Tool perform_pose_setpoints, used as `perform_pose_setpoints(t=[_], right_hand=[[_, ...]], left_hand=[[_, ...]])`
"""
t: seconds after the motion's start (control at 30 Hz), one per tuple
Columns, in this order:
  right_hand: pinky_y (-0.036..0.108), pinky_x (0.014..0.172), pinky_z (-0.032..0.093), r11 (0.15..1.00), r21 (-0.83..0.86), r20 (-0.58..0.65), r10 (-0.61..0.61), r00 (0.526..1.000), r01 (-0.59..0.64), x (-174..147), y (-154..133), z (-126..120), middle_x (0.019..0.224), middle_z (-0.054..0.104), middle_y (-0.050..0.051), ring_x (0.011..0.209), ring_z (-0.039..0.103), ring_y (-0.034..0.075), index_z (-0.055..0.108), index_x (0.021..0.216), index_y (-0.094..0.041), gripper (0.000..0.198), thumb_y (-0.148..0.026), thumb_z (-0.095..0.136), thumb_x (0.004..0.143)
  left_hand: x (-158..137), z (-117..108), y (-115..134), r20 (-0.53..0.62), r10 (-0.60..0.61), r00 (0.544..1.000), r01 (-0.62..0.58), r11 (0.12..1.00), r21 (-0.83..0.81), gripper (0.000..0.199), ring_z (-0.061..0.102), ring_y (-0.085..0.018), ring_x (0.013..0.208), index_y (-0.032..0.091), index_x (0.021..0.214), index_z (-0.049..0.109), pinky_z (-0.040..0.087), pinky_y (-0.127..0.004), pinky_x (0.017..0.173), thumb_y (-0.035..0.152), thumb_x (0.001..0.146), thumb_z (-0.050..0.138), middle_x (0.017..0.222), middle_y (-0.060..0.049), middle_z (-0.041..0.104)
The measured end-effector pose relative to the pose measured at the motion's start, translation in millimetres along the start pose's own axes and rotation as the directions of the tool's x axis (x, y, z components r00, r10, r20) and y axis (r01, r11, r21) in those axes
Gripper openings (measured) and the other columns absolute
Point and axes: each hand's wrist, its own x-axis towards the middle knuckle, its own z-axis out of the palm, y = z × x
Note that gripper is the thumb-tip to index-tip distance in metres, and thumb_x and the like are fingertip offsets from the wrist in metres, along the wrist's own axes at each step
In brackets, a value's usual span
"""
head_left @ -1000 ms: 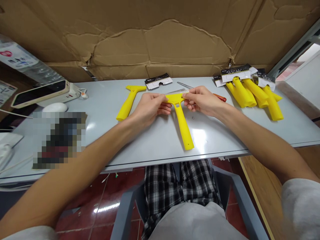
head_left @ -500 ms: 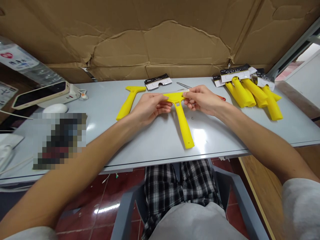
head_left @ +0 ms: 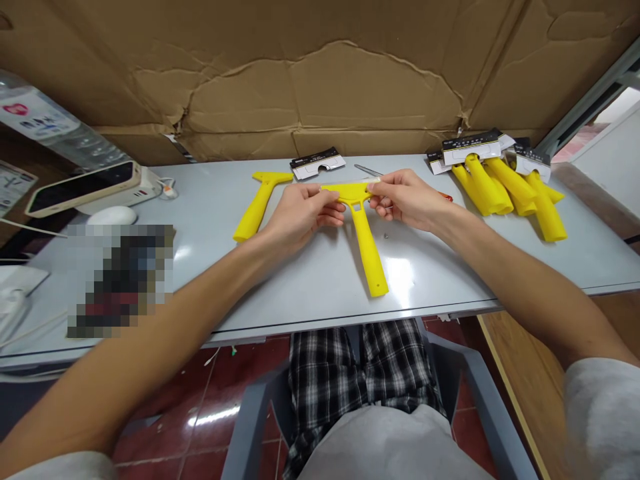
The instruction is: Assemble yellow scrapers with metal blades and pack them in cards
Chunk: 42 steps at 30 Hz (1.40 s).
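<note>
Both hands hold a yellow T-shaped plastic squeegee [head_left: 369, 250] above the table, its handle slanting down toward me. My left hand [head_left: 306, 213] is closed on the left end of its head, thumb in front and fingers behind. My right hand [head_left: 404, 197] pinches the head's right end. A pale strip shows along the head's top edge, partly covered by fingers. Left of my left hand lies a second yellow squeegee handle [head_left: 257, 208]. A small metal piece [head_left: 386, 235], perhaps a screw, lies right of the held handle.
At the right lie several yellow squeegees [head_left: 500, 187] with black-and-white cards. Behind my hands are a loose card [head_left: 319, 163] and a thin metal tool [head_left: 367, 171]. A red object [head_left: 447, 197] peeks past my right wrist. Phone [head_left: 83, 189], mouse [head_left: 113, 216] and bottle [head_left: 55, 123] stand left.
My left thumb has shifted slightly lower on the squeegee's head, showing more of its left end. My right hand keeps its pinch, and the squeegee has hardly moved.
</note>
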Motion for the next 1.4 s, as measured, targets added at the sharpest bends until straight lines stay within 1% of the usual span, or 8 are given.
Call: perform_pose_setpoints(t=[0.33,0.53,0.8,1.03,1.13,1.27,1.33,1.4], right_hand=[[0.016,0.052,0.043,1.000,-0.006,-0.006,0.007,1.000,-0.007,0.0,-0.9,0.8,0.076,0.066,0.005,0.057,0.053,0.002,0.064,0.092,-0.009,0.020,-0.024,0.072,0.102],[0.017,0.052,0.044,1.000,0.015,-0.011,0.024,1.000,-0.024,1.6,0.6,1.7,0.074,0.066,0.005,0.057,0.054,0.004,0.061,0.091,-0.011,0.019,-0.024,0.070,0.102],[0.020,0.049,0.044,0.987,0.075,0.014,0.144,0.990,-0.144,4.3,1.8,1.4,0.081,0.070,0.007,0.055,0.056,0.007,0.060,0.102,-0.014,0.010,-0.024,0.062,0.101],[0.019,0.049,0.045,0.988,0.047,0.059,0.142,0.988,-0.145,5.7,4.4,-0.3,0.081,0.070,0.009,0.056,0.056,0.006,0.064,0.100,-0.010,0.010,-0.020,0.064,0.100],[0.018,0.051,0.046,0.988,0.119,-0.014,0.104,0.994,-0.102,4.7,3.5,5.0,0.078,0.068,0.007,0.056,0.055,0.005,0.062,0.098,-0.010,0.006,-0.014,0.061,0.100],[0.018,0.053,0.048,0.983,0.169,-0.065,0.085,0.994,-0.073,4.5,2.9,7.8,0.081,0.070,0.007,0.057,0.057,0.005,0.062,0.096,-0.008,0.008,-0.011,0.055,0.100],[0.019,0.052,0.048,0.982,0.166,-0.061,0.099,0.993,-0.087,4.7,4.0,6.9,0.082,0.071,0.007,0.056,0.058,0.006,0.063,0.096,-0.009,0.010,-0.012,0.054,0.100],[0.020,0.052,0.048,0.983,0.143,-0.023,0.116,0.993,-0.112,4.7,6.1,5.5,0.084,0.072,0.008,0.056,0.059,0.006,0.064,0.097,-0.009,0.009,-0.013,0.056,0.100]], left_hand=[[6.2,-7.0,-3.0,0.018,-0.033,0.999,0.034,0.999,-0.028,0.007,0.070,-0.014,0.061,0.013,0.083,0.069,0.063,-0.027,0.066,0.018,0.089,0.071,0.080,-0.012,0.077],[5.3,-4.2,-3.7,-0.002,-0.015,1.000,0.015,1.000,-0.006,0.007,0.069,-0.014,0.060,0.013,0.081,0.068,0.064,-0.028,0.066,0.013,0.088,0.071,0.077,-0.011,0.075],[5.0,-9.5,6.9,-0.009,0.047,0.999,-0.047,0.997,0.066,0.016,0.068,-0.013,0.059,0.014,0.074,0.067,0.060,-0.024,0.063,0.008,0.089,0.066,0.071,-0.009,0.074],[10.4,-12.0,3.9,-0.030,0.075,0.997,-0.073,0.994,0.076,0.004,0.071,-0.014,0.065,0.015,0.089,0.068,0.061,-0.025,0.067,0.014,0.088,0.071,0.073,-0.006,0.074],[6.1,-12.0,2.8,-0.040,0.135,0.990,-0.131,0.986,0.101,0.035,0.076,-0.018,0.075,0.019,0.118,0.065,0.065,-0.030,0.073,0.023,0.086,0.079,0.084,-0.005,0.076],[0.2,-16.3,-4.7,0.108,0.306,0.946,-0.325,0.874,0.361,0.091,0.078,-0.021,0.091,0.028,0.152,0.051,0.066,-0.036,0.082,0.028,0.072,0.094,0.120,-0.008,0.074],[1.4,-19.6,-10.8,0.176,0.363,0.915,-0.401,0.766,0.503,0.099,0.077,-0.023,0.096,0.029,0.158,0.048,0.066,-0.038,0.083,0.025,0.069,0.093,0.133,-0.011,0.071],[4.6,-22.9,-15.5,0.211,0.406,0.889,-0.445,0.660,0.605,0.095,0.075,-0.025,0.102,0.029,0.160,0.049,0.066,-0.040,0.085,0.022,0.073,0.086,0.139,-0.013,0.070]])
